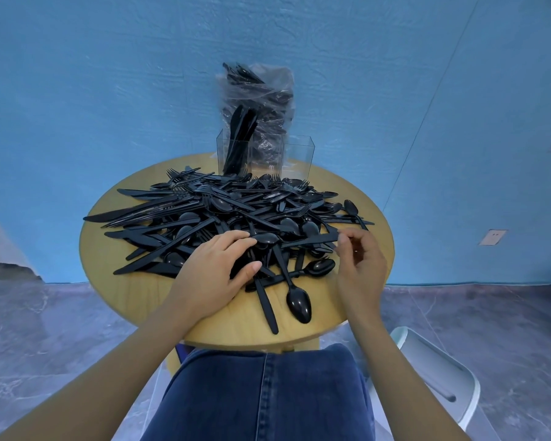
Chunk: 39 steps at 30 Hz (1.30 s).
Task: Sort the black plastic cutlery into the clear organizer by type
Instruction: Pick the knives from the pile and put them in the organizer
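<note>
Seated person at a round table [134,310] bearing a tangled pile [229,211] of black knives, forks and spoons. The clear organizer [264,154] stands at the far edge, just behind the pile; its left compartment holds upright knives, the other two look empty. A plastic bag [261,100] of further cutlery stands behind it.

The left hand [217,275] lies flat on the near side of the pile, fingers straight, gripping nothing. The right hand [360,265] has its fingers curled, tips pinching the end of a knife [312,240] that lies partly under other pieces.

Risks, as judged: drawing the knife out may drag interlocked pieces along, and a spoon [298,300] and a handle near the front rim could be knocked to the floor. Reaching across the pile may tip the light organizer. Look-alike handles may cause mis-sorting.
</note>
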### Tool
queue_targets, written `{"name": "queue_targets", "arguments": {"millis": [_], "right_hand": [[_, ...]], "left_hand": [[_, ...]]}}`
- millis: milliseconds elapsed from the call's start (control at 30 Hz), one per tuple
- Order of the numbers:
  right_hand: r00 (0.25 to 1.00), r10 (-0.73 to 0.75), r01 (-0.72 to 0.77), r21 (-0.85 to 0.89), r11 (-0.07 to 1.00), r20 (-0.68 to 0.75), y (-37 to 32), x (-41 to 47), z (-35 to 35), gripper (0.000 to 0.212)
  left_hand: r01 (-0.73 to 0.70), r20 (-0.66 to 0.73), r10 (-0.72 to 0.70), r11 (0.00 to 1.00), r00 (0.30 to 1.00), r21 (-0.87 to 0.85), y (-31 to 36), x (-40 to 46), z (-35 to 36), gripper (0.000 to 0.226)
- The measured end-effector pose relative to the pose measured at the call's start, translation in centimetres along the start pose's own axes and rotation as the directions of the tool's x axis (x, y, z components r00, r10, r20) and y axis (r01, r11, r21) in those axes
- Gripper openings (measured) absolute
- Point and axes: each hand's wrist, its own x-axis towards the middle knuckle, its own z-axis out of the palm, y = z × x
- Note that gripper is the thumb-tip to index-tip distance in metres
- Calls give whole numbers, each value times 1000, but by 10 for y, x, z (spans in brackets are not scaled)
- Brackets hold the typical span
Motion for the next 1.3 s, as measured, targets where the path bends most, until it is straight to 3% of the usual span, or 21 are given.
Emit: {"name": "queue_targets", "arguments": {"millis": [200, 400, 500, 667, 733, 867, 933, 1000, 1067, 1133, 1300], "right_hand": [[989, 50, -36, 103, 994, -139, -2, 12, -2, 12], [982, 6, 8, 77, 997, -188, 3, 28, -12, 11], [985, -17, 32, 84, 996, -170, 3, 35, -15, 12], [988, -28, 45, 112, 993, -151, -5, 45, -9, 16], [994, -31, 46, 139, 989, -109, -8, 47, -8, 16], [999, 44, -45, 213, 976, 11, 1, 55, -11, 17], [989, 99, -109, 91, 990, 108, 14, 59, -14, 18], [950, 180, -137, -175, 975, 256, 27, 61, -14, 10], [898, 230, -68, -398, 915, 374, 35, 61, -12, 16], [868, 240, -7, -473, 881, 434, 35, 63, -7, 26], [813, 312, -54, -470, 881, 492, 32, 71, 3, 29]], "left_hand": [[-10, -49, 7, 997, 999, -77, 0, 3, -1, 59], [-2, -146, -19, 989, 989, -148, 19, 21, -1, 55], [-44, -159, 27, 993, 987, -109, 37, 43, -5, 52], [-130, 12, 131, 989, 991, -69, 68, 76, 6, 46], [-142, 33, 147, 980, 988, -136, 75, 85, 13, 37], [-38, 30, 50, 949, 998, -313, 75, 96, 19, 27], [-3, 5, 5, 925, 1000, -380, 72, 98, 18, 26], [51, -4, -58, 904, 998, -424, 70, 101, 14, 26], [80, -12, -95, 900, 995, -428, 68, 103, 10, 27], [81, -26, -101, 902, 995, -424, 66, 105, 9, 27], [82, -36, -109, 897, 993, -434, 64, 105, 8, 30]]}}
